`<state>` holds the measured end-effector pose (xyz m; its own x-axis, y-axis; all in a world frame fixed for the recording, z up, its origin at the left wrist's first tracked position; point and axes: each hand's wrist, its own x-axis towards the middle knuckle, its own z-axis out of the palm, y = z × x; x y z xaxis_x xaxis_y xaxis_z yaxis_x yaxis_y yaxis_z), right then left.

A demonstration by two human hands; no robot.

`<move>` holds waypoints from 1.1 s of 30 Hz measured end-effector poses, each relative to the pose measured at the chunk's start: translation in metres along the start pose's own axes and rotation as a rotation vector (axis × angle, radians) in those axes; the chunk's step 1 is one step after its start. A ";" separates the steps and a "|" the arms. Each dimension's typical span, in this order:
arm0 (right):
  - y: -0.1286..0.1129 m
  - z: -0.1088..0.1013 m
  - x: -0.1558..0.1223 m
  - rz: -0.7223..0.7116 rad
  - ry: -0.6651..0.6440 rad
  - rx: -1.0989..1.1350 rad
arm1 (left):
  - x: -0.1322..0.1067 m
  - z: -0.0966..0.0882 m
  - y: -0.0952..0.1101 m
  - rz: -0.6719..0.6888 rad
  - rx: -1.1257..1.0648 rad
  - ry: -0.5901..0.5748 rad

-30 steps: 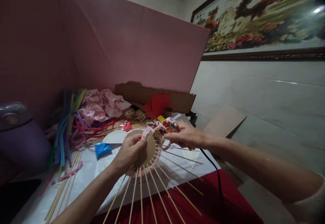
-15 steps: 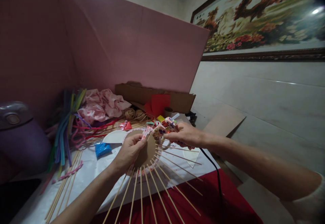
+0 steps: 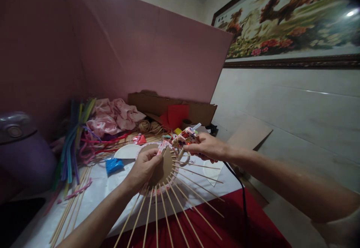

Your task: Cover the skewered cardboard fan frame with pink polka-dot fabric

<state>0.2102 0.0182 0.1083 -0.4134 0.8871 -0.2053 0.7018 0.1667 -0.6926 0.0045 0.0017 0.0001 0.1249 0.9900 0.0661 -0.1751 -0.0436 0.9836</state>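
My left hand (image 3: 146,165) is closed on the left part of a round cardboard disc (image 3: 163,171), its thumb and fingers by a pink-and-white fabric strip (image 3: 163,147). Several thin wooden sticks (image 3: 180,212) fan out from the disc's lower and right edge toward me. In my right hand (image 3: 209,146) is a flower-patterned glue gun (image 3: 184,138) with a small red light, a clear glue stick at its back and a black cord (image 3: 239,182) trailing down. Its nozzle end points left, close to the disc's upper right edge; I cannot tell whether it touches.
Behind the disc lie crumpled pink fabric (image 3: 115,117), twine balls (image 3: 144,126) and red paper (image 3: 177,116). To the left are colourful pipe cleaners (image 3: 70,146), a blue packet (image 3: 114,166), loose sticks (image 3: 67,208) and a purple container (image 3: 25,161). A pink panel (image 3: 152,49) stands behind.
My right hand has shifted slightly right with the glue gun, its nozzle end drawing a little away from the fabric strip. My left hand and the disc look unmoved.
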 end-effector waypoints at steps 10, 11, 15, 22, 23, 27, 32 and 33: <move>0.002 0.002 0.002 0.011 0.020 -0.017 | 0.000 0.000 -0.001 0.012 -0.004 -0.001; 0.003 0.001 0.002 0.011 0.021 -0.018 | 0.000 -0.001 -0.001 0.009 -0.003 0.002; 0.001 0.001 0.001 0.007 0.024 -0.020 | 0.000 -0.001 -0.002 -0.004 -0.002 -0.003; 0.001 0.000 -0.001 0.005 0.001 -0.035 | 0.000 -0.001 -0.002 0.003 -0.003 -0.006; 0.001 0.000 -0.001 0.008 0.002 -0.038 | 0.000 -0.001 -0.001 0.001 -0.006 -0.008; 0.002 -0.001 -0.002 0.028 0.010 -0.046 | 0.001 0.000 -0.001 0.013 -0.009 -0.005; 0.002 -0.001 -0.002 0.034 0.016 -0.039 | 0.002 -0.001 -0.002 0.019 -0.019 -0.007; 0.002 -0.001 -0.002 0.034 0.022 -0.030 | 0.002 -0.001 -0.002 0.019 -0.019 -0.007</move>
<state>0.2132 0.0171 0.1087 -0.3760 0.9019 -0.2128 0.7327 0.1487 -0.6641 0.0043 0.0034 -0.0014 0.1279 0.9881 0.0859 -0.1957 -0.0598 0.9788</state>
